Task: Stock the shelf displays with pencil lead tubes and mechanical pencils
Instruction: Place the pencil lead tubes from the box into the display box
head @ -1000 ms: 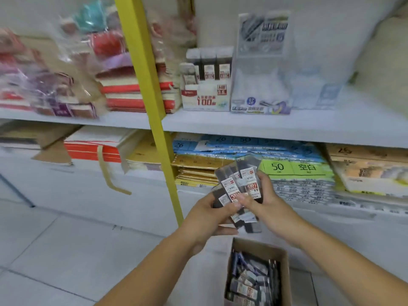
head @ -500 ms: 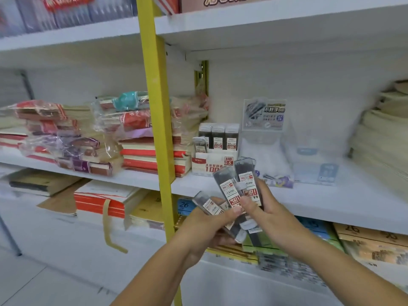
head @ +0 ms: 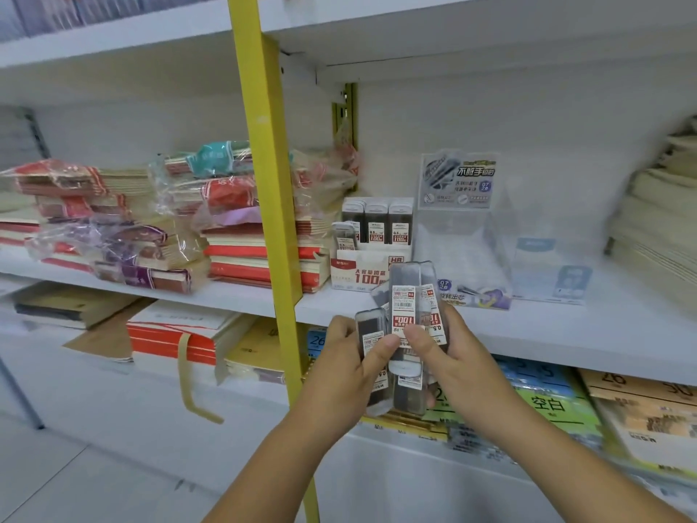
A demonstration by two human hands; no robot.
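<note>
1. Both my hands are clamped together on one fan of tubes (head: 403,322). The left hand (head: 347,368) grips the lower left of the fan with its thumb across the front. The right hand (head: 456,356) pinches the middle, thumb on a label and fingers behind.
2. I hold them with two hands because they are slick, flat and loose. I judge that one hand alone would let the stack slide apart.
3. The fan is spread rather than squared up, probably so that I can peel off one tube at a time.
4. The tubes are in the air just in front of the shelf's (head: 565,334) front edge, below the box (head: 371,271), and touch neither.
5. I keep them close under the box, since that seems to be where they go. It already holds three tubes upright in the back row and one more at the front left.
6. Each tube is a flat, clear case with rounded corners. It has dark lead inside and a white label with a barcode, a red "100" and "0.5" or "HB".
7. The print on the front labels looks upside down to me, so they may need turning.
8. The clear stand (head: 460,235) just right of the box looks unfilled.
9. I see no pencils.
</note>
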